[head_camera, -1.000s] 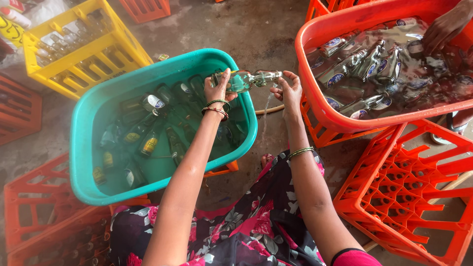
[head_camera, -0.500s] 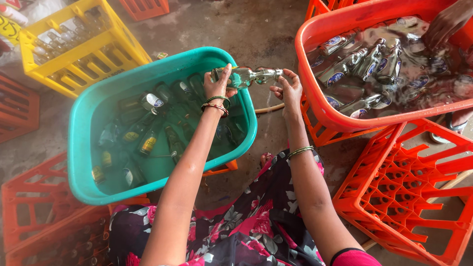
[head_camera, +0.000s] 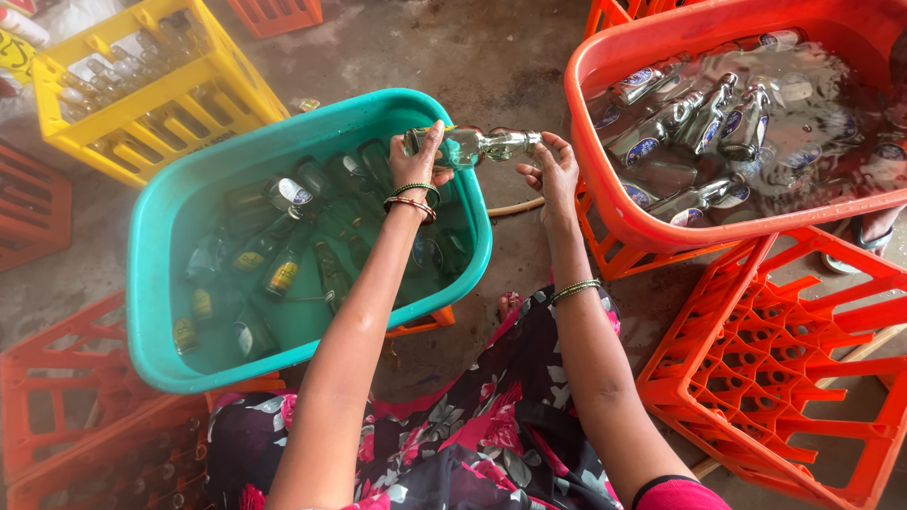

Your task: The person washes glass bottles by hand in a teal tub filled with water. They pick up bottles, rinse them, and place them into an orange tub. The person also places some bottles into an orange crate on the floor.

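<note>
Clear glass bottle (head_camera: 472, 144) held level above right rim of teal tub (head_camera: 151, 312), long axis running left-right, neck pointing right toward orange tub (head_camera: 605, 203). Left hand (head_camera: 420, 165) wrapped around bottle's wide base end. Right hand (head_camera: 553, 170) grips neck end with fingertips. Teal tub holds water and sunken bottles; orange tub likewise, with labelled bottles. Empty orange crate (head_camera: 784, 378) at lower right; yellow crate (head_camera: 142, 85) with bottles upper left.
</note>
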Available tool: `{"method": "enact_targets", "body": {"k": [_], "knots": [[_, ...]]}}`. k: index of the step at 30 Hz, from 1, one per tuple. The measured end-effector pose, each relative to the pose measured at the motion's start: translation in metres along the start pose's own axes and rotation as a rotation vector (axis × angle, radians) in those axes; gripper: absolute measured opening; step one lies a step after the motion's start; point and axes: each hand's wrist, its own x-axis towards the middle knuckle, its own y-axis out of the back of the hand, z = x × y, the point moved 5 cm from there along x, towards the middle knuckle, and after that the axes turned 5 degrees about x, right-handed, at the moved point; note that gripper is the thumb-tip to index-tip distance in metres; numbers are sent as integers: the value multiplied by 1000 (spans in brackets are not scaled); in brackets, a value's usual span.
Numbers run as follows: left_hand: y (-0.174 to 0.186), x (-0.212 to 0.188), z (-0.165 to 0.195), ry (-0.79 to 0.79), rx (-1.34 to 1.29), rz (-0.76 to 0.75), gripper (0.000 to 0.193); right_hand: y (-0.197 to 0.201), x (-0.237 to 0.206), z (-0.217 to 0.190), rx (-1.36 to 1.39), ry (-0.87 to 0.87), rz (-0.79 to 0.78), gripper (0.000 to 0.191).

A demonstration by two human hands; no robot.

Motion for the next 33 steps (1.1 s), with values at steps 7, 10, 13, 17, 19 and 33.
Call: {"method": "enact_targets", "body": {"k": [7,10,13,17,19,33], "knots": [[13,-6,-40,241,-187,-116,66,-19,-16,-25,-41,385,-112,34],[28,-21,-70,351,-276,-139,75,-36,-30,-37,-129,590,-237,31],[43,-30,-87,392,-209,-34,77,-39,-30,-29,-322,475,-175,25],[46,-26,-75,323,-99,40,75,-34,-18,-17,-252,369,-145,28],[44,-20,-55,190,3,20,75,-31,-13,-9,-154,279,-151,32],[43,-11,-19,97,173,3,77,-29,-9,2,-115,108,-94,39]]}}
